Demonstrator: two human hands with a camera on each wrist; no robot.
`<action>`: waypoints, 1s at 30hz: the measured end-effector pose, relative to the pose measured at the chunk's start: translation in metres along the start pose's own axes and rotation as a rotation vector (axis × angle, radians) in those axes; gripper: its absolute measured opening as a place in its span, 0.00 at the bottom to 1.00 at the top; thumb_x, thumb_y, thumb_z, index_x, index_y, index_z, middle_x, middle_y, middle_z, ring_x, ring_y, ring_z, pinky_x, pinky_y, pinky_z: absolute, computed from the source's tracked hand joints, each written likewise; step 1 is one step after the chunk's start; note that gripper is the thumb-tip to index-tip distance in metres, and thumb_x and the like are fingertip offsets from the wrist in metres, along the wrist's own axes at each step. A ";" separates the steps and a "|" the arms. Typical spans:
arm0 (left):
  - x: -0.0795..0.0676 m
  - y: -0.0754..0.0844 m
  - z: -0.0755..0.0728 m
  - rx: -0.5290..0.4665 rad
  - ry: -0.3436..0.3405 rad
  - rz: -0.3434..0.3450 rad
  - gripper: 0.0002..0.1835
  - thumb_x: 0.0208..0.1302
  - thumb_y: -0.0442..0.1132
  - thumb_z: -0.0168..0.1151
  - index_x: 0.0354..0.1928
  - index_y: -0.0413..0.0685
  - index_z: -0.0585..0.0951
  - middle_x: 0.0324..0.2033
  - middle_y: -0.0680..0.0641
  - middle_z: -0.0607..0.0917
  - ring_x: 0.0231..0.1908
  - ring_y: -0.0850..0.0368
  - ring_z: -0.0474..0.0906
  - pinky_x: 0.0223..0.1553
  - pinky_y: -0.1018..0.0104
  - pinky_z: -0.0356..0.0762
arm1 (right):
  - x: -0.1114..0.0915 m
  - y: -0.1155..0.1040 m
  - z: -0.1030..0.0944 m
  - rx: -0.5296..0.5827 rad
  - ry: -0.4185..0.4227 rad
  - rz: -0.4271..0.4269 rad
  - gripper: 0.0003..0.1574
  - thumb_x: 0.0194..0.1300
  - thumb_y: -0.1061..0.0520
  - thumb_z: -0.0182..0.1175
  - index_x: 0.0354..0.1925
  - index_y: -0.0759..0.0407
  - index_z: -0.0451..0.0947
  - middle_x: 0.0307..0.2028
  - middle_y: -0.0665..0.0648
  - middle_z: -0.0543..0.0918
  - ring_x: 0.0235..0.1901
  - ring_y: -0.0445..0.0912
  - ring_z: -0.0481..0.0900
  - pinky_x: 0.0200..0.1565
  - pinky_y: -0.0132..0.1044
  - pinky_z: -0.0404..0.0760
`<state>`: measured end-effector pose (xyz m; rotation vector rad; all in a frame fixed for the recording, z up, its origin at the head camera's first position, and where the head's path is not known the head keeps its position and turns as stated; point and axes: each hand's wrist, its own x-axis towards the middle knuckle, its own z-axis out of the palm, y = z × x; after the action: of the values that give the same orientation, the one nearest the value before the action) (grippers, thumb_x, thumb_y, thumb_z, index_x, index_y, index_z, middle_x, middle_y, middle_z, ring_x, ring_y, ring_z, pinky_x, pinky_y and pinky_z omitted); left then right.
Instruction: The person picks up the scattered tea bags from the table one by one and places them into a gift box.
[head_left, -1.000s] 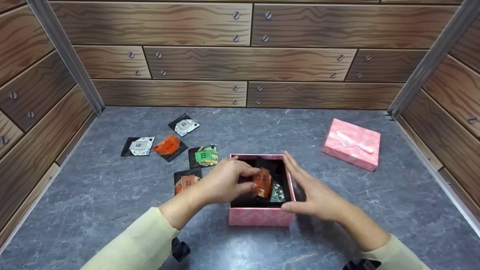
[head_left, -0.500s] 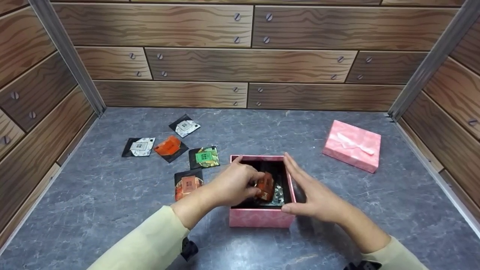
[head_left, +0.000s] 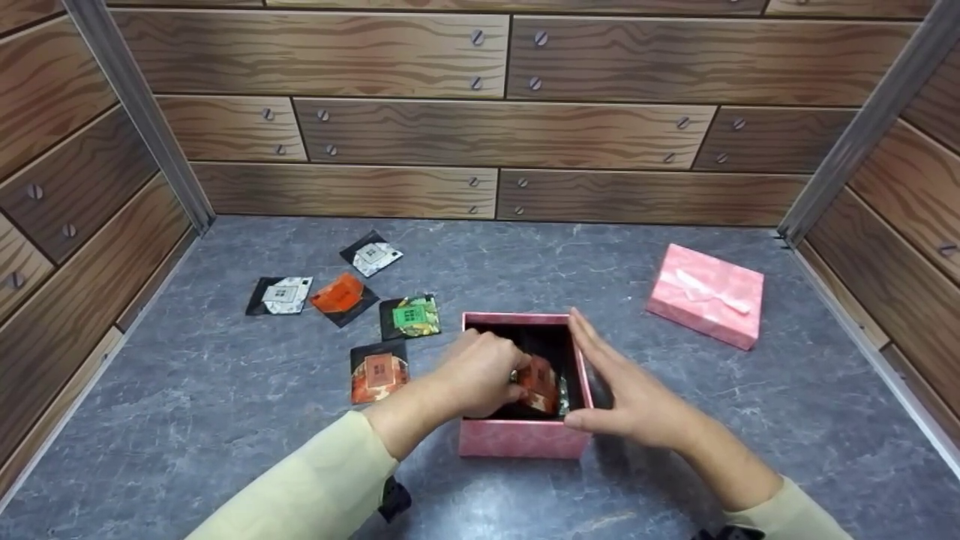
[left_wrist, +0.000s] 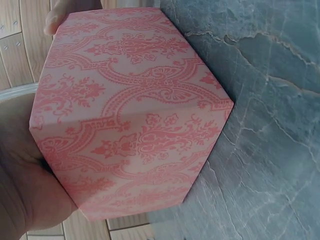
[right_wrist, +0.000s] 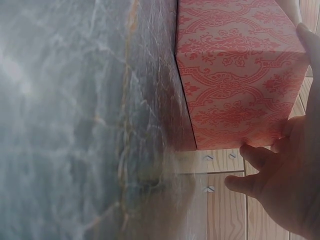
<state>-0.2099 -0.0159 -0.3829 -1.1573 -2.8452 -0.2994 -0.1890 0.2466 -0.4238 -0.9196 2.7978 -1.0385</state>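
Pinched between the thumb and finger of my left hand (head_left: 484, 371) is a red packet (head_left: 540, 384), down inside the box (head_left: 525, 439). It leans there, with a brown-red label on its front and a pale patch low down. Beside it peeks something speckled (head_left: 564, 394), too hidden to make out. My right hand (head_left: 634, 394) rests along the right side of the box, fingers long and thumb at the near corner, not curled round anything.

The box is black inside and pink outside. Up close, its sides have darker pink flowers and curly lines. Left of it lie the other packets: a white packet (head_left: 281, 295), a second white packet (head_left: 372, 253), an orange packet (head_left: 343, 298), a green packet (head_left: 410, 315) and another red one (head_left: 379, 375). Each has some black on it. Well off to the right sits the pink lid (head_left: 705, 296), turned a bit, with a pale bow on top.

All of it is on a gray table (head_left: 225, 420) with thin white lines like stone, shiny near me. Brown walls (head_left: 487, 135) with drawn wood and screws stand around three sides, with gray posts (head_left: 142, 112) in the corners.
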 end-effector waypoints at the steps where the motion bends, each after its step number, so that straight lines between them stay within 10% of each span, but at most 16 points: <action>1: 0.000 0.001 0.001 0.009 -0.005 -0.009 0.10 0.62 0.49 0.77 0.26 0.58 0.86 0.22 0.60 0.85 0.27 0.57 0.83 0.32 0.56 0.77 | 0.000 0.000 0.000 0.001 0.002 -0.009 0.75 0.59 0.38 0.75 0.87 0.48 0.39 0.85 0.51 0.40 0.79 0.65 0.53 0.71 0.71 0.59; 17: 0.010 0.011 0.006 0.137 -0.114 -0.174 0.17 0.61 0.57 0.77 0.30 0.54 0.86 0.30 0.52 0.90 0.36 0.52 0.87 0.43 0.54 0.78 | 0.001 0.000 -0.001 0.009 0.000 -0.020 0.74 0.60 0.41 0.76 0.87 0.51 0.39 0.85 0.51 0.39 0.79 0.65 0.51 0.71 0.72 0.57; 30: 0.011 0.012 0.007 0.168 -0.150 -0.176 0.18 0.66 0.59 0.72 0.30 0.54 0.85 0.32 0.51 0.90 0.39 0.52 0.87 0.46 0.53 0.78 | 0.002 0.004 0.000 0.016 0.007 -0.043 0.73 0.60 0.42 0.76 0.87 0.50 0.40 0.86 0.52 0.41 0.79 0.63 0.51 0.72 0.68 0.57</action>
<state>-0.2094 0.0009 -0.3867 -0.9381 -3.0372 0.0214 -0.1929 0.2480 -0.4265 -0.9808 2.7827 -1.0695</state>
